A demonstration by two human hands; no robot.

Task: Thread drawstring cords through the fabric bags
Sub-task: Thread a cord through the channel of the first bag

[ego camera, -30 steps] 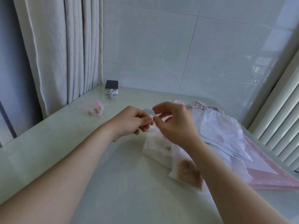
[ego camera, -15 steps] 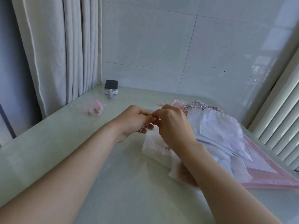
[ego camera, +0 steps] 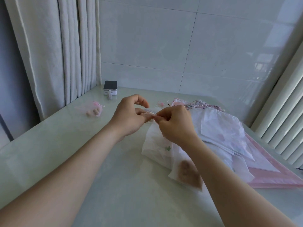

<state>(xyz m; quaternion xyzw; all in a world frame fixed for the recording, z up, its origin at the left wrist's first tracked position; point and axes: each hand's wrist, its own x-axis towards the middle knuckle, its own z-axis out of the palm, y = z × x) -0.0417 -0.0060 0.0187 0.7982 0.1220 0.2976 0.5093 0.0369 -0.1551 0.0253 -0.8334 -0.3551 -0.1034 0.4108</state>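
Past a small pink pouch [ego camera: 94, 108] on the table [ego camera: 65, 153], the left hand [ego camera: 131, 115] reaches in, forefinger arched up, its thumb and lower fingers holding the mouth of the sheer white bag [ego camera: 157, 145]. The right hand [ego camera: 173, 123], knuckles bent, pinches the pale cord [ego camera: 148, 112] there. More bags [ego camera: 221, 128] lie heaped to the right.

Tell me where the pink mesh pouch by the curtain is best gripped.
Pinch the pink mesh pouch at its gathered, tied neck on the far side, coming down from above. There the mesh bunches narrow; the filled belly is lumpy and wider. The left hand is nearer.
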